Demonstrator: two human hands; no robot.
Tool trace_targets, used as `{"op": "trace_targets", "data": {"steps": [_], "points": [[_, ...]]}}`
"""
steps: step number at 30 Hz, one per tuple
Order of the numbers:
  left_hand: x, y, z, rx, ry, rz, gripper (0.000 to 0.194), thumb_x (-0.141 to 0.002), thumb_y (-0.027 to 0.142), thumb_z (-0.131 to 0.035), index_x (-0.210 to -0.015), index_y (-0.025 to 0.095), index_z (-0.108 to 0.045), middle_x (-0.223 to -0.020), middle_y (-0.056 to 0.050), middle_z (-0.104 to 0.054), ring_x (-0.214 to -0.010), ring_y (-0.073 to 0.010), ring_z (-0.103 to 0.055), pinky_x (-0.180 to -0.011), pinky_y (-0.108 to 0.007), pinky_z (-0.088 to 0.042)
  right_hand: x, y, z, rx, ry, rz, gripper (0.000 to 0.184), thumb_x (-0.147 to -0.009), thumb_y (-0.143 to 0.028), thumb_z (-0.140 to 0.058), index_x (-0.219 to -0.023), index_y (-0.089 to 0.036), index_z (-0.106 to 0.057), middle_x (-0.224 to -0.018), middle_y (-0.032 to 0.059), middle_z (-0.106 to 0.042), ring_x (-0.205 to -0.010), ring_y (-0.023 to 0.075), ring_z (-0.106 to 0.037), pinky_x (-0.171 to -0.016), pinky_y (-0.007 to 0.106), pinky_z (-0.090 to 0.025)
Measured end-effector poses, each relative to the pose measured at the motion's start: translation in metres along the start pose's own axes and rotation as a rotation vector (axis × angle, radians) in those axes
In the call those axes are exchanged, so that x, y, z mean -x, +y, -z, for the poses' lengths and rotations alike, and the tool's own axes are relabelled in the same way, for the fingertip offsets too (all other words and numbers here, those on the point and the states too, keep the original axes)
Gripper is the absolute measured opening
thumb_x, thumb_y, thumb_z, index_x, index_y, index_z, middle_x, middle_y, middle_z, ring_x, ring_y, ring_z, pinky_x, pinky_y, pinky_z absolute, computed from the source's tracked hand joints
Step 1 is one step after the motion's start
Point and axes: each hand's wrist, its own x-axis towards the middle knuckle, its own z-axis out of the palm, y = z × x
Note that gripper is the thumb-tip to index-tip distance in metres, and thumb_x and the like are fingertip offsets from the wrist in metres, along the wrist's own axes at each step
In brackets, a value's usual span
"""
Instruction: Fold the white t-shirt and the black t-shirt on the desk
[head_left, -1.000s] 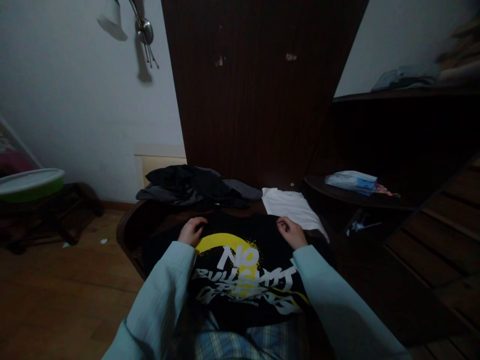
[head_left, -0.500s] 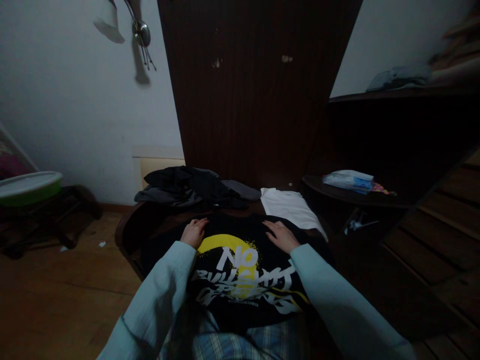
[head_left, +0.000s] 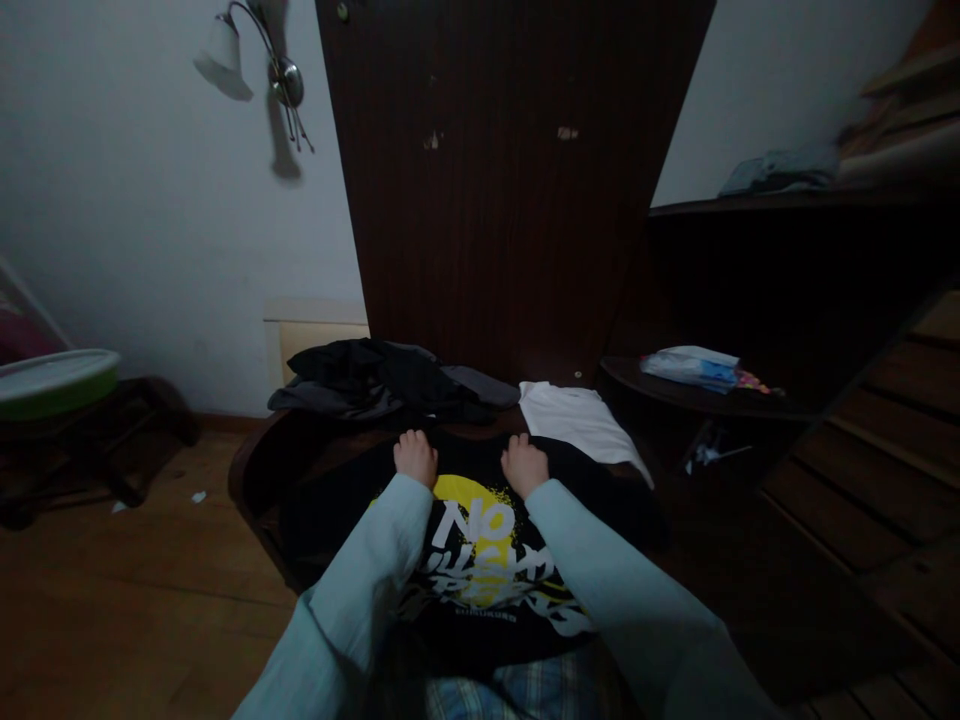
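On dark wooden furniture (head_left: 251, 470), the person's left hand (head_left: 415, 459) sits, fingers curled, at the upper edge of a spread black T-shirt (head_left: 480, 530). The right hand (head_left: 525, 465) mirrors it, perhaps so both sides lie level; whether either pinches fabric cannot be told.

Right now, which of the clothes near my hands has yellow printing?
The black shirt beneath your left hand and right hand: yellow shows around its white lettering. The white garment and dark heap beyond it show no yellow.

left sleeve (head_left: 352, 590), right sleeve (head_left: 622, 580): long, pale blue-green | left hand (head_left: 416, 459), right hand (head_left: 525, 465): bare | garment (head_left: 544, 688): blue plaid
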Motion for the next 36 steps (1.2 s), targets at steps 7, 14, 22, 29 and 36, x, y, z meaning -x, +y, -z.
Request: {"op": "trace_targets", "data": {"steps": [7, 14, 22, 29, 36], "points": [[-0.003, -0.006, -0.003, 0.135, 0.012, -0.221, 0.021, -0.08, 0.02, -0.039, -0.093, 0.014, -0.054, -0.095, -0.011, -0.056, -0.092, -0.022, -0.05, -0.077, -0.032, -0.04, -0.002, 0.012, -0.016, -0.157, 0.168, 0.228, 0.02, -0.08, -0.017, -0.038, -0.09, -0.014, -0.055, -0.094, 0.0129, -0.056, -0.091, 0.0231, -0.051, -0.075, 0.032, -0.042], [-0.003, -0.004, -0.01, 0.219, -0.051, -0.266, 0.031, -0.083, 0.024, -0.037, -0.108, 0.012, -0.05, -0.115, -0.013, -0.053, -0.106, -0.0224, -0.047, -0.087, -0.034, -0.037, -0.007, 0.012, -0.029, -0.294, 0.119, 0.317, 0.03, -0.083, -0.023, -0.038, -0.106, -0.014, -0.054, -0.111, 0.0122, -0.057, -0.104, 0.0224, -0.048, -0.086, 0.034, -0.04], [-0.002, -0.003, -0.011, 0.262, -0.067, -0.26, 0.034, -0.083, 0.026, -0.038, -0.113, 0.012, -0.049, -0.121, -0.012, -0.051, -0.113, -0.023, -0.042, -0.093, -0.036, -0.033, -0.011, 0.012, -0.039, -0.323, 0.088, 0.295, 0.04, -0.085, -0.03, -0.038, -0.114, -0.006, -0.051, -0.124, 0.0172, -0.047, -0.118, 0.024, -0.039, -0.093, 0.037, -0.036], [-0.003, -0.006, -0.009, 0.352, 0.01, -0.331, 0.028, -0.081, 0.02, -0.039, -0.104, 0.014, -0.054, -0.107, -0.009, -0.058, -0.102, -0.0197, -0.049, -0.091, -0.031, -0.037, -0.011, 0.015, -0.033, -0.451, 0.176, 0.385, 0.031, -0.083, -0.023, -0.04, -0.108, -0.012, -0.056, -0.115, 0.0114, -0.056, -0.109, 0.0183, -0.048, -0.095, 0.032, -0.037], [-0.001, -0.005, -0.01, 0.368, -0.047, -0.385, 0.028, -0.078, 0.017, -0.042, -0.102, 0.017, -0.057, -0.103, -0.007, -0.06, -0.098, -0.0181, -0.051, -0.088, -0.03, -0.04, -0.009, 0.013, -0.037, -0.442, 0.109, 0.506, 0.034, -0.083, -0.027, -0.043, -0.111, -0.014, -0.055, -0.118, 0.0085, -0.055, -0.114, 0.0197, -0.044, -0.098, 0.035, -0.035]]}}
